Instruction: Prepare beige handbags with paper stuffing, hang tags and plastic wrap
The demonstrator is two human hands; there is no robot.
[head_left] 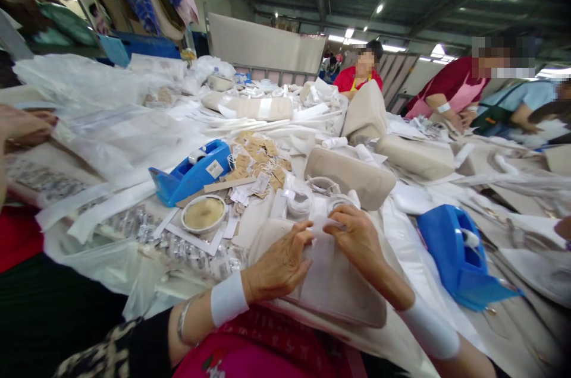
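Observation:
A beige handbag (pixel 352 298) lies flat in front of me, its handles (pixel 300 204) wrapped in white material. Over its upper part, a thin white translucent sheet (pixel 318 228) stretches between my two hands. My left hand (pixel 281 262) pinches the sheet's left side with thumb and forefinger, and the other fingers are curled. From the other side, my right hand (pixel 357 238) grips the sheet's right edge between thumb and fingers. Just beyond the hands lies another beige bag (pixel 350 179). The underside of the sheet is hidden.
Blue tape dispensers stand at left (pixel 196 173) and right (pixel 459 259). Near the left one lie a round dish (pixel 204 214) and a heap of brown tags (pixel 259 158). Plastic bags (pixel 89 81) cover the far left. Co-workers (pixel 455 90) stand across the table; another person's hand (pixel 27 125) is at left.

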